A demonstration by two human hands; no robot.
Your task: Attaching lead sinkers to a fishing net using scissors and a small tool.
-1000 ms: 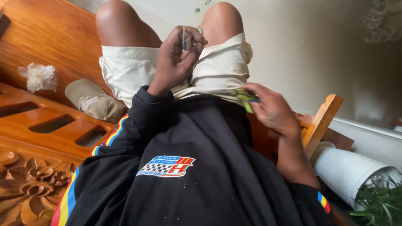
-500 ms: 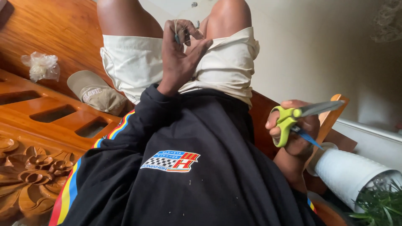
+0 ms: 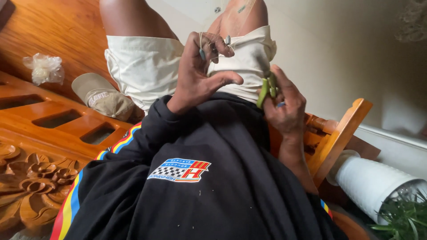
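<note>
Fingers (image 3: 213, 44) of the left hand (image 3: 200, 73) curl shut around thin pale thread (image 3: 231, 26) strung with small grey-blue beads (image 3: 227, 40), held up near the top centre of the frame over the lap in cream shorts (image 3: 147, 66). Just right of it, the right hand (image 3: 284, 106) is closed on the lime-green plastic handles of a pair of scissors (image 3: 266, 89); the blades are hidden, so how near they sit to the thread cannot be told. Left of the knees, on the polished wooden bench (image 3: 53, 26), lie a beige cap (image 3: 102, 95) and a crumpled clear plastic bag (image 3: 43, 67); a white ribbed plant pot (image 3: 369, 182) stands at lower right. With the thread so fine and loosely gathered, a slack pinch could let beads slide off into the lap, and a blade brought in unseen could nick a fingertip or cut the wrong strand.
</note>
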